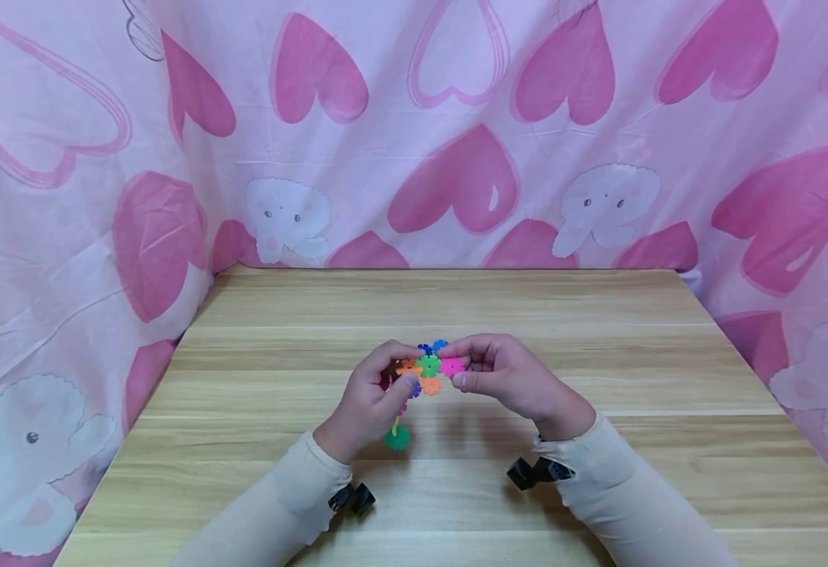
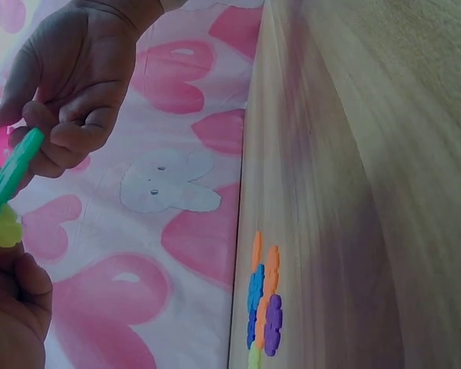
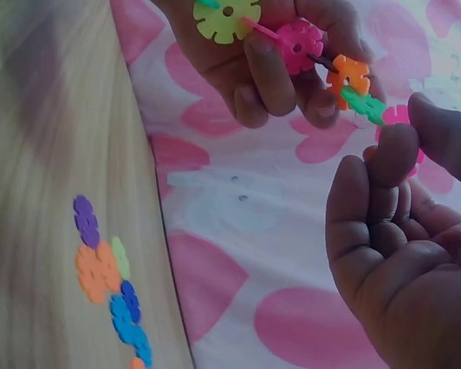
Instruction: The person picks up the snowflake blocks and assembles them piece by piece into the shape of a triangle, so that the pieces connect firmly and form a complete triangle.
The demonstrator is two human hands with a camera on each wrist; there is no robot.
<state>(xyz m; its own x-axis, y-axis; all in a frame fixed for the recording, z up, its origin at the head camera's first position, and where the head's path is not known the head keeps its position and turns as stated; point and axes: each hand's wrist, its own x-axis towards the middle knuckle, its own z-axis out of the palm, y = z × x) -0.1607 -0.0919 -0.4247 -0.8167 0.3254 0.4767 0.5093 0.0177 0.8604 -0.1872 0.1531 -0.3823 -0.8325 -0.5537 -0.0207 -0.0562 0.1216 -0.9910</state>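
Both hands hold a chain of slotted, flower-shaped plastic discs above the table. My left hand [image 1: 367, 402] grips the chain near an orange disc [image 1: 408, 368], its fingers partly hiding it. My right hand [image 1: 520, 382] pinches a pink disc [image 1: 452, 367] between thumb and fingertips; beside it a green disc [image 3: 363, 105] links to the orange one. Below the left hand hangs the chain's other end, with a green disc [image 1: 397, 438] lowest. In the right wrist view, a yellow disc [image 3: 227, 19] and another pink disc [image 3: 298, 48] show against the left palm.
Loose discs lie grouped on the wooden table [image 1: 243, 472] beyond the hands: orange [image 3: 96, 270], purple [image 3: 85, 220], blue [image 3: 127, 323], dark blue [image 3: 131, 300] and pale green [image 3: 121, 257]. A pink heart-patterned cloth [image 1: 449, 157] surrounds the table at the back and sides.
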